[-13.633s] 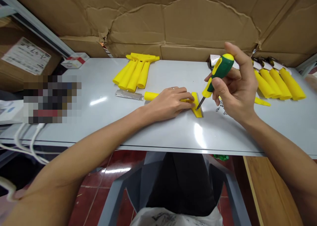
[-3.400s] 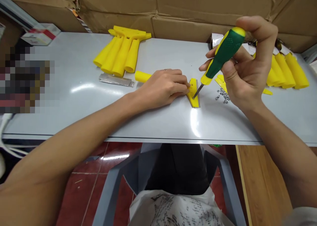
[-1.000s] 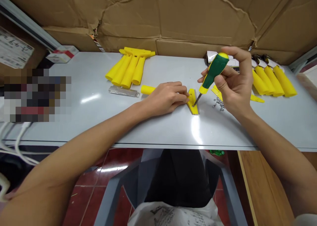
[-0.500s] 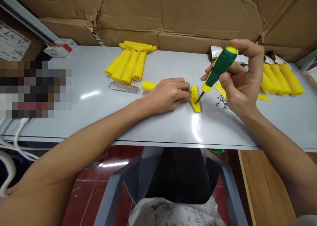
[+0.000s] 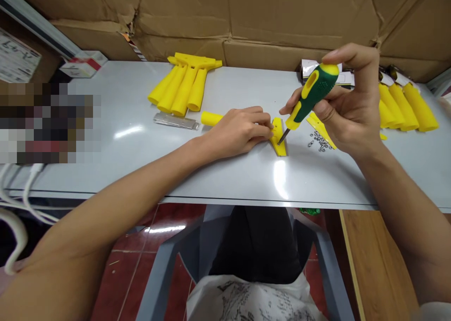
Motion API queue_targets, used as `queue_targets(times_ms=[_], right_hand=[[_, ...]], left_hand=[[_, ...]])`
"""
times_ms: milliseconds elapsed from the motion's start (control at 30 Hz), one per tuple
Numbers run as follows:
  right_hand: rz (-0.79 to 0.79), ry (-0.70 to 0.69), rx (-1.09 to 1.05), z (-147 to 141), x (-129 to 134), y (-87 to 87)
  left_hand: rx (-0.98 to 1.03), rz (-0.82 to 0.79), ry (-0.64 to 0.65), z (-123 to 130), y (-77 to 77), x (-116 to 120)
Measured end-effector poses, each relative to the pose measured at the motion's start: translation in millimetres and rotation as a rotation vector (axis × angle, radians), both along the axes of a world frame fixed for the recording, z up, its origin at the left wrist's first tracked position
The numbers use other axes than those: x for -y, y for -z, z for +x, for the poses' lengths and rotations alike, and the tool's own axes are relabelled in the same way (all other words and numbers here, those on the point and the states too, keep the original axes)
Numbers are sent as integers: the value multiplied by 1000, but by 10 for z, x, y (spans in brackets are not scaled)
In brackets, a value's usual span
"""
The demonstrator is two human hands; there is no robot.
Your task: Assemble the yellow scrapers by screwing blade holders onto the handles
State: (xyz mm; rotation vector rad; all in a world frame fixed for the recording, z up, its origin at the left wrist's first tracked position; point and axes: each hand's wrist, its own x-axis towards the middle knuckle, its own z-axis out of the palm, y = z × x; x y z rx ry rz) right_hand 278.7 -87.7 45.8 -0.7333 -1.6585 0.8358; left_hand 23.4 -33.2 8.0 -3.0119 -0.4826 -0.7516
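Note:
A yellow T-shaped plastic scraper (image 5: 279, 148) lies on the table, its round handle pointing left. My left hand (image 5: 243, 131) is closed over the handle near the head and presses it down. My right hand (image 5: 355, 100) grips a green and yellow screwdriver (image 5: 313, 93), one finger resting on its butt end. The shaft slants down, its tip touching the near half of the scraper head; whether a screw sits under it is too small to tell. Just right of the head are a small pile of metal screws or nuts (image 5: 321, 141) and a flat yellow plate (image 5: 319, 124).
Several yellow scrapers (image 5: 190, 79) lie stacked at the back left, with a bundle of flat metal strips (image 5: 176, 121) before them. More yellow handles (image 5: 419, 107) lie at the right. Cardboard (image 5: 264, 25) walls the back; a small box (image 5: 84, 64) stands far left.
The screwdriver handle has turned about its axis, so its yellow inlay now shows. My right hand has shifted slightly with it. My left hand holds the scraper in place.

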Motion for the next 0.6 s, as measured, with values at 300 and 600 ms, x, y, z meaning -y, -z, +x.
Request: queue_targets(times_ms=[300,600], right_hand=[[52,-110,67,-143,4,-133],[190,140,173,-204,169,-132]], left_hand=[[-2,-145,-57,25,18,-20],[7,-166,-152,61,40,77]])
